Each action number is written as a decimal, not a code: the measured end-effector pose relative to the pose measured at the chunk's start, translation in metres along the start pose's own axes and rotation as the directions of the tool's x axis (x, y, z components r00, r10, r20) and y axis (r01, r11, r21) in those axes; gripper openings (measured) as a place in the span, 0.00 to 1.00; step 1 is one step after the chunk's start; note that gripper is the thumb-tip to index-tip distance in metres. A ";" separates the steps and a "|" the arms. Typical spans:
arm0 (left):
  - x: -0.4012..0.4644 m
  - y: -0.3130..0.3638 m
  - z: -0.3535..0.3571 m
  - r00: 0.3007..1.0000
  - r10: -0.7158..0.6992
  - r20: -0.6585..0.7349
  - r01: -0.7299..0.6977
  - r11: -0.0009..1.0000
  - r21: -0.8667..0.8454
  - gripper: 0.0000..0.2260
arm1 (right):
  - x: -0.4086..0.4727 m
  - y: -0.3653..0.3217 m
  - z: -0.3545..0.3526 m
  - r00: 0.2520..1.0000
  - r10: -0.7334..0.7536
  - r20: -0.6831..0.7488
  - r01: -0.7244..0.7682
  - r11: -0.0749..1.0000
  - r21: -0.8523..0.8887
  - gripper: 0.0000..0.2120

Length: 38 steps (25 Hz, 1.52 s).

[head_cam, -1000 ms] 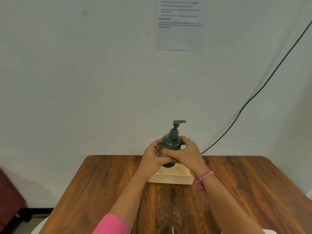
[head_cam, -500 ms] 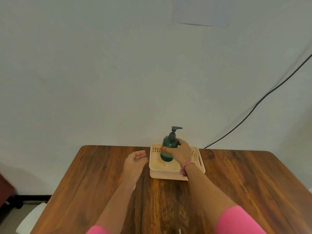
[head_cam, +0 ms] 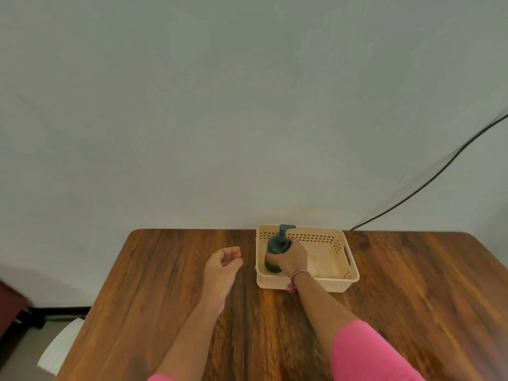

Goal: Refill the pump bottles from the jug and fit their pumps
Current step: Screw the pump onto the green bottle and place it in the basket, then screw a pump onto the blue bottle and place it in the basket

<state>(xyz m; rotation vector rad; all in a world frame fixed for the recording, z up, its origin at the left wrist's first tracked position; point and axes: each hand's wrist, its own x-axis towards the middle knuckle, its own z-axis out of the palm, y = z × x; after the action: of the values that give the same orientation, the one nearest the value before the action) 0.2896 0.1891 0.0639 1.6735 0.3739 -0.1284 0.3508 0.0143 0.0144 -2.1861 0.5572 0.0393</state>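
While the right hand (head_cam: 292, 257) wraps around the body of a dark green pump bottle (head_cam: 277, 250), the bottle stands upright inside a cream plastic basket (head_cam: 347, 266), in the basket's left end close to its left wall. The fingers are closed round the bottle's right side, and its base sits low within the basket, though whether it rests on the basket floor cannot be told. A pump (head_cam: 284, 231) of the same dark green is fitted on the bottle's neck, its nozzle pointing to the right. The basket sits on a wooden counter (head_cam: 170, 284), at the far edge near a pale wall, with the rest of its inside bare. The left hand (head_cam: 223, 264) hovers above the counter just to the left of the basket, holding nothing, palm turned up and fingers loosely curled; a thin ring shows on one finger. A pink band circles the right wrist, and pink sleeves (head_cam: 365, 353) cover the upper arms. A black cable (head_cam: 439, 177) runs down the wall at the right.
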 end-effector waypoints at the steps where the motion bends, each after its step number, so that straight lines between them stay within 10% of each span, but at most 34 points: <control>1: 0.002 -0.001 0.000 1.000 -0.008 -0.001 0.008 1.000 -0.001 0.10 | 0.001 0.002 0.003 1.000 0.004 -0.002 -0.004 1.000 -0.002 0.27; 11: -0.008 -0.012 -0.002 0.999 0.023 0.037 -0.024 0.999 0.022 0.10 | -0.017 -0.002 -0.008 1.000 -0.027 0.007 0.027 0.997 -0.079 0.37; 24: -0.134 -0.033 0.009 0.971 0.133 0.200 -0.153 0.984 0.091 0.09 | -0.214 0.056 -0.091 0.940 -0.331 0.085 0.341 0.922 -0.184 0.14; 30: -0.204 -0.060 0.029 0.953 0.151 0.262 -0.186 0.976 0.113 0.09 | -0.286 0.148 -0.096 0.794 -0.303 0.527 0.588 0.603 -0.539 0.20; 38: -0.248 -0.074 0.058 0.951 0.147 0.274 -0.197 0.966 0.166 0.08 | -0.293 0.206 -0.094 0.522 -0.335 0.784 0.848 0.298 -0.438 0.21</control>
<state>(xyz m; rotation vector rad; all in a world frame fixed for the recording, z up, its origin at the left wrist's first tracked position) 0.0412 0.0972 0.0600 1.8443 0.0157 -0.2572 -0.0111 -0.0562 -0.0156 -2.9155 -0.9640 0.6138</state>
